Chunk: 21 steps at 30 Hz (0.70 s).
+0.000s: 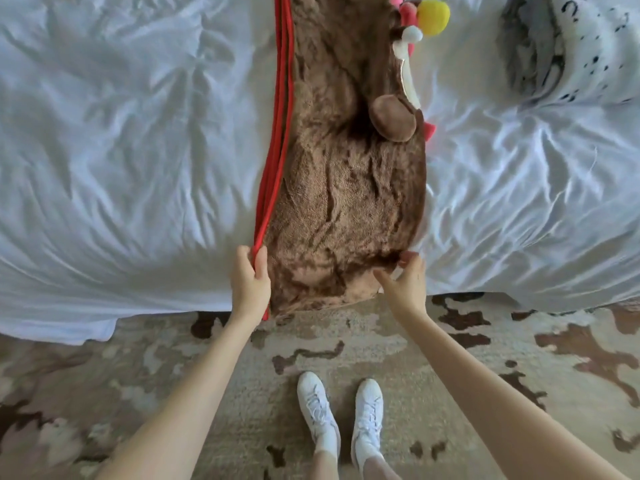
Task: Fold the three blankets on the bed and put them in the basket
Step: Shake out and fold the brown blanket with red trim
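Saw a bed under a rumpled white sheet. Found a brown plush blanket with red edging laid as a long strip down its middle and drooping over the near edge. Noted a speckled white blanket bunched at far right. Below, spotted a beige-and-brown patterned rug bearing two white shoes.

Finding: I read no text, label, brand, number or sign anywhere in my view. The only candidate is the scatter of black marks on the white blanket at the far right of the bed (one curls like a question mark). They are too small and blurred to read as writing.
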Tool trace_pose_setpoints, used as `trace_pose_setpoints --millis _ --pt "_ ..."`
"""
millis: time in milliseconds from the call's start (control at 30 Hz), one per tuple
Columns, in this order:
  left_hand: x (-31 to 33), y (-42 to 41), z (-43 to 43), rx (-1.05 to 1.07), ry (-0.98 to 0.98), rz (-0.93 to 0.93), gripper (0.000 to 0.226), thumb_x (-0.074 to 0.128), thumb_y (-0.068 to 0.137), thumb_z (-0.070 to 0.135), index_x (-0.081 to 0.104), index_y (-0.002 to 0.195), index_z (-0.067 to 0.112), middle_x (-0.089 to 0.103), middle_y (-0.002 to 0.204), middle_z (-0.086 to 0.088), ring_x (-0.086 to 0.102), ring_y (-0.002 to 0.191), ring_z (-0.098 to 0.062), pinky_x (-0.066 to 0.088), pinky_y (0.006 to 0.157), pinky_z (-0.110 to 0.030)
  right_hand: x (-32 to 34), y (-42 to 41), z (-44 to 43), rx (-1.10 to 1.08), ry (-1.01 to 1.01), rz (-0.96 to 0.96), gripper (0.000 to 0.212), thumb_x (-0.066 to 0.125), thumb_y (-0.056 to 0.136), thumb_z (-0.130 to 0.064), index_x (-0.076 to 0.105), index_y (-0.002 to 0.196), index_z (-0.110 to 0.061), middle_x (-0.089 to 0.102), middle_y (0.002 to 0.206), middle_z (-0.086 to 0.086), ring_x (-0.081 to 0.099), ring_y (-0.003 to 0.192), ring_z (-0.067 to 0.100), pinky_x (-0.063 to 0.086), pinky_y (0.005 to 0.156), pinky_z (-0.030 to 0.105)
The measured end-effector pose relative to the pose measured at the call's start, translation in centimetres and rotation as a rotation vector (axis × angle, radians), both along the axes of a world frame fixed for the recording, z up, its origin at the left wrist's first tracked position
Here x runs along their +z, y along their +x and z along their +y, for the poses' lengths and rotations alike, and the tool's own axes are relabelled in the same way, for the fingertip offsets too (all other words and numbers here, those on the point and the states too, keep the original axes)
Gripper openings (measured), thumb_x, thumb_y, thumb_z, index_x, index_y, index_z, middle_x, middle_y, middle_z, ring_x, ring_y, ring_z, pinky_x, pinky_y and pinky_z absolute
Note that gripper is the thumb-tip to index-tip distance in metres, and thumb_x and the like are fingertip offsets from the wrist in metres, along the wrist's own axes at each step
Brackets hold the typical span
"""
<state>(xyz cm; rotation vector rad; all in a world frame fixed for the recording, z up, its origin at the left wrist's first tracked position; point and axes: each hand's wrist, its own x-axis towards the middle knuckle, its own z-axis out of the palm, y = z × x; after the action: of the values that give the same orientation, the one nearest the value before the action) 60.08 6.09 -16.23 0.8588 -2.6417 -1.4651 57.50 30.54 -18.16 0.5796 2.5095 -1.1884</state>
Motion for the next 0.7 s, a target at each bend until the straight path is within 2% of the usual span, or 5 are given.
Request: trace_pose_setpoints --millis 200,367,467,567,700 --pt "-1.0 1.4 0.7 -0.182 0.055 -0.146 0.056 0.074 0.086 0.037 0.04 0.123 0.012 0.054 0.096 0.005 0.054 0.081 -0.002 0.044 0.072 -0.023 -1.8 -1.6 1.3 -0.116 -0.332 -0.135 0.09 0.085 0.072 -0.023 0.03 0.142 -0.013 0.044 0.142 0.008 0.043 0.129 0.023 0.033 0.113 0.041" --pt "-3.8 3.4 -0.4 0.063 -0.028 -0.276 0.024 0.067 0.092 0.021 0.052 0.101 0.006 0.054 0.078 0.001 0.059 0.076 -0.027 0.046 0.059 -0.029 -3.8 -1.4 2.4 -0.143 -0.513 -0.267 0.044 0.084 0.071 -0.011 0.064 0.11 -0.012 0.071 0.108 0.008 0.067 0.103 0.026 0.056 0.085 0.034" --pt "-4.3 3.3 -0.8 0.18 0.079 -0.234 0.04 0.073 0.088 0.021 0.048 0.118 0.013 0.058 0.1 0.004 0.062 0.096 -0.024 0.045 0.071 -0.024 -4.8 -0.4 3.3 -0.108 -0.433 -0.304 0.018 0.079 0.078 -0.016 0.067 0.092 -0.016 0.072 0.106 0.011 0.068 0.094 0.021 0.054 0.072 0.026" --pt "-4.3 2.2 -0.2 0.086 0.231 -0.248 0.053 0.078 0.083 0.025 0.049 0.125 0.014 0.06 0.118 0.0 0.059 0.105 -0.018 0.045 0.093 -0.032 -5.7 0.8 3.9 -0.069 -0.255 -0.254 0.042 0.074 0.082 -0.014 0.056 0.12 -0.008 0.054 0.125 0.012 0.057 0.11 0.025 0.051 0.093 0.042" --pt "-3.1 1.4 1.8 -0.07 -0.018 -0.281 0.025 0.072 0.087 0.029 0.065 0.094 0.007 0.071 0.088 -0.008 0.066 0.084 -0.026 0.052 0.075 -0.033 -5.2 2.7 3.6 -0.04 -0.009 -0.093 0.052 0.07 0.082 -0.013 0.044 0.127 -0.009 0.044 0.127 0.006 0.05 0.11 0.019 0.042 0.08 0.028"
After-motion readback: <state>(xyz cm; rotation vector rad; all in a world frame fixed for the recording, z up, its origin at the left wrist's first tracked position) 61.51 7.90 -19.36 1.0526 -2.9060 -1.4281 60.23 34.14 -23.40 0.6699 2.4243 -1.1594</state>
